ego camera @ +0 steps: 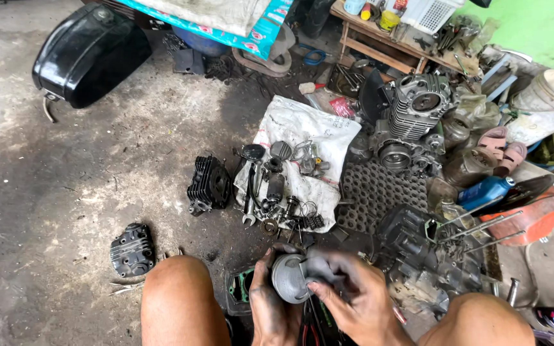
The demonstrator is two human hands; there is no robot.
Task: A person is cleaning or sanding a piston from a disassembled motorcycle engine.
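Note:
My left hand [270, 307], black with grease, grips a round grey metal piston [288, 279] low in the middle of the head view, between my bare knees. My right hand [354, 298] is closed over the piston's right side and presses a dark grey rag [325, 268] against it. The piston's flat top faces left and up. Just beyond my hands a white sack [302, 128] lies on the floor with several small engine parts, a wrench and springs spread on it.
A black finned cylinder [208, 184] and a cylinder head cover [132, 250] sit on the concrete at left. A black fuel tank [88, 54] lies far left. An engine block [418, 106], crankcase with studs [437, 250], blue oil bottle [485, 191] and cluttered wooden bench [392, 48] fill the right.

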